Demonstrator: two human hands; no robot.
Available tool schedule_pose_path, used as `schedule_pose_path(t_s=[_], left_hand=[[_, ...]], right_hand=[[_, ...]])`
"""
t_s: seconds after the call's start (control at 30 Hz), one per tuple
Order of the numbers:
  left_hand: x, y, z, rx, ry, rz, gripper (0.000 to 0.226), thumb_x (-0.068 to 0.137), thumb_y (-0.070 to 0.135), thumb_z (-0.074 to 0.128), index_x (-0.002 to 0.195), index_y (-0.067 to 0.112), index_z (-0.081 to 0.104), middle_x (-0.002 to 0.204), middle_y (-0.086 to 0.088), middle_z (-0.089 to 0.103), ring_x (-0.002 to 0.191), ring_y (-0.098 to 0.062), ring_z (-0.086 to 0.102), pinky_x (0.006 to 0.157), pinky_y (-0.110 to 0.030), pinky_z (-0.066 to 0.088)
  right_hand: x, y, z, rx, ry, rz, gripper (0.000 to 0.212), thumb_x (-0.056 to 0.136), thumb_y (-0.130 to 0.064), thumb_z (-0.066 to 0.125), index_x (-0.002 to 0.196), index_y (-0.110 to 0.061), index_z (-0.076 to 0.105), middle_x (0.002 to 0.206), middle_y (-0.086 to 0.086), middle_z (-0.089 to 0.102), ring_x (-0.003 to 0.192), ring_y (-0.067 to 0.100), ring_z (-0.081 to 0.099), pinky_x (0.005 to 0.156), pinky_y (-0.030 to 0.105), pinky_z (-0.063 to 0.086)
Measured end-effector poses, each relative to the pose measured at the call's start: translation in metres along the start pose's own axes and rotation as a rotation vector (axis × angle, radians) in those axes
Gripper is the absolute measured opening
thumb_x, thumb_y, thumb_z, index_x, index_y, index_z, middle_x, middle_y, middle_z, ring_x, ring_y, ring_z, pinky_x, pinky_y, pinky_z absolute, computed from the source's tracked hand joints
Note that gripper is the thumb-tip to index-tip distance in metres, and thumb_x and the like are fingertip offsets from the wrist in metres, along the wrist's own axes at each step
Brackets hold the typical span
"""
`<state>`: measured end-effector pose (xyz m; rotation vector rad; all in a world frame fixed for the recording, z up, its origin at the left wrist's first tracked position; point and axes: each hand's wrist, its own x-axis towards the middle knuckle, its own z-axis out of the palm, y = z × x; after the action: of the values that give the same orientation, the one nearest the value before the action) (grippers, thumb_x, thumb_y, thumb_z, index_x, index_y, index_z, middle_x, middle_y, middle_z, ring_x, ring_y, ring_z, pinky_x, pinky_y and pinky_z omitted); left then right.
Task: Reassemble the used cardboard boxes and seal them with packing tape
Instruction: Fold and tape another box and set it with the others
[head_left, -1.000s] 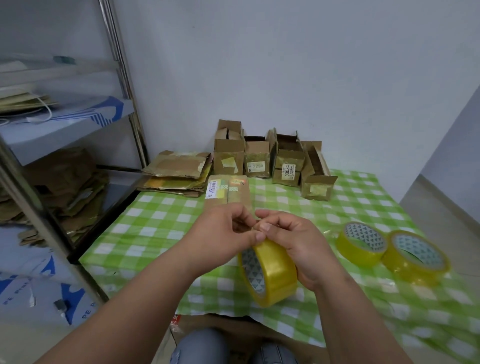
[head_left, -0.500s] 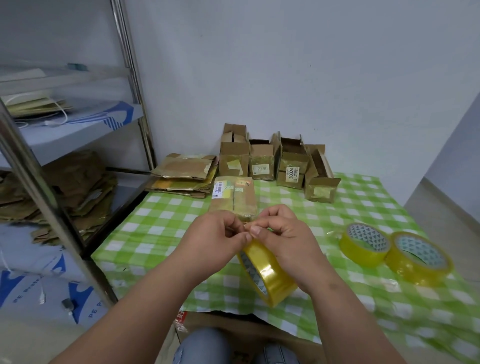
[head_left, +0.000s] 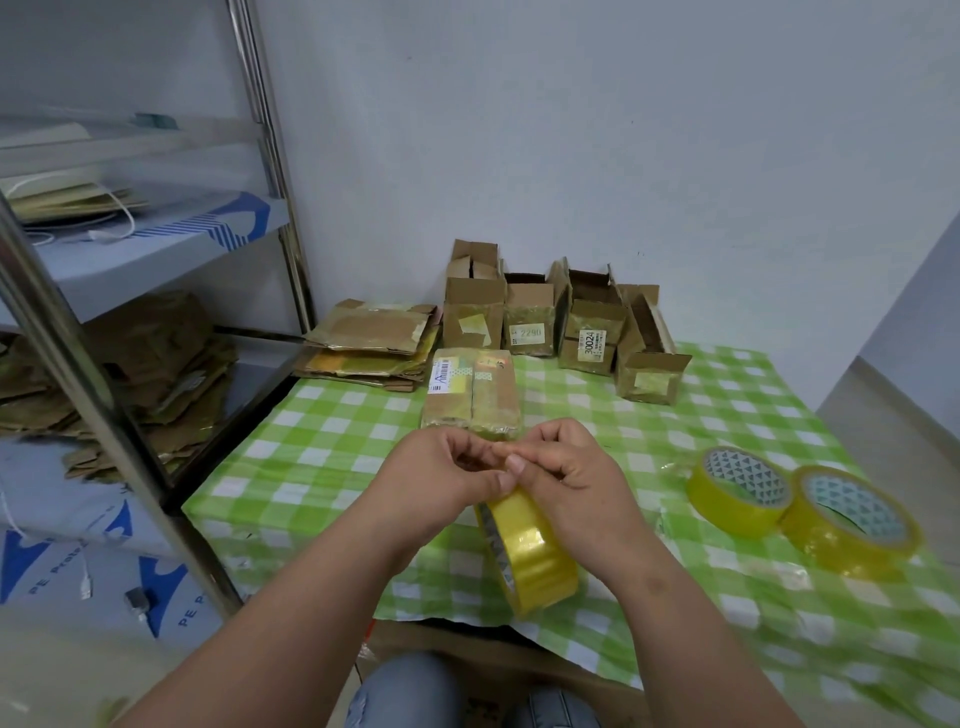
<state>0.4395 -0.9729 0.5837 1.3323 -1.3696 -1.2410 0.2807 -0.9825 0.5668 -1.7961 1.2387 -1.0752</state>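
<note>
I hold the roll of tape (head_left: 530, 551) on edge above the near part of the desk (head_left: 322, 452), its open core facing left and its yellow band toward me, so its axis runs roughly left to right. My right hand (head_left: 582, 488) is curled over the top of the roll and grips it, thumb pressed on the band; my left hand (head_left: 441, 488) has its fingers bent in at the same spot, fingertips meeting those of the right — they seem to pinch at the tape's edge, though the loose end itself is too small to make out. Just beyond my hands lies the closed box (head_left: 471, 395), flat on the green checked cloth, its long side running away from me toward the wall; a white barcode label sits at its far left corner, the print too fine to read. Behind it stand four open boxes (head_left: 561, 322) in a row against the wall — one label reads "2290", another "30024" turned sideways. Left of them lies a stack of flattened boxes (head_left: 369, 343). To my right, two spare rolls (head_left: 800, 499) lie flat and touching. The metal shelf (head_left: 156, 249) on the left carries blue-printed sheeting; "PE Prote" is legible low down.
</note>
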Motion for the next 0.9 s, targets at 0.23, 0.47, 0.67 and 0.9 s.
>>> schedule_pose_path(t_s=[0.23,0.47,0.67,0.9], left_hand=[[0.008,-0.001,0.009,0.063,0.087,0.020,0.017,0.082,0.009,0.077,0.069,0.015,0.069,0.071,0.003,0.069,0.069,-0.005,0.064,0.065,-0.020,0.051],[0.009,-0.009,0.016,0.149,0.263,0.062,0.016,0.087,0.016,0.072,0.072,0.015,0.068,0.071,0.000,0.068,0.067,-0.010,0.059,0.062,-0.026,0.047],[0.012,-0.015,0.002,-0.057,0.390,-0.022,0.020,0.087,0.012,0.072,0.067,0.015,0.069,0.071,-0.002,0.068,0.075,-0.019,0.062,0.074,-0.037,0.054],[0.009,-0.025,-0.005,-0.377,0.338,-0.112,0.018,0.090,0.008,0.067,0.073,0.013,0.066,0.080,-0.002,0.068,0.077,-0.014,0.060,0.078,-0.032,0.052]], right_hand=[[0.007,0.006,-0.005,-0.019,-0.044,0.028,0.026,0.098,-0.010,0.057,0.119,-0.019,0.070,0.105,-0.005,0.052,0.097,-0.015,0.051,0.087,0.002,0.037],[-0.006,0.016,0.006,0.182,-0.067,0.159,0.072,0.069,-0.050,0.064,0.138,-0.042,0.045,0.117,-0.014,0.054,0.108,-0.004,0.055,0.089,0.016,0.046],[-0.018,0.040,-0.006,0.339,-0.204,0.248,0.059,0.060,-0.049,0.075,0.109,-0.018,0.070,0.102,0.004,0.071,0.091,0.017,0.067,0.077,0.027,0.052],[-0.013,0.030,0.003,0.345,-0.137,0.244,0.058,0.067,-0.061,0.066,0.093,-0.009,0.066,0.081,0.002,0.065,0.077,0.015,0.058,0.074,0.032,0.046]])
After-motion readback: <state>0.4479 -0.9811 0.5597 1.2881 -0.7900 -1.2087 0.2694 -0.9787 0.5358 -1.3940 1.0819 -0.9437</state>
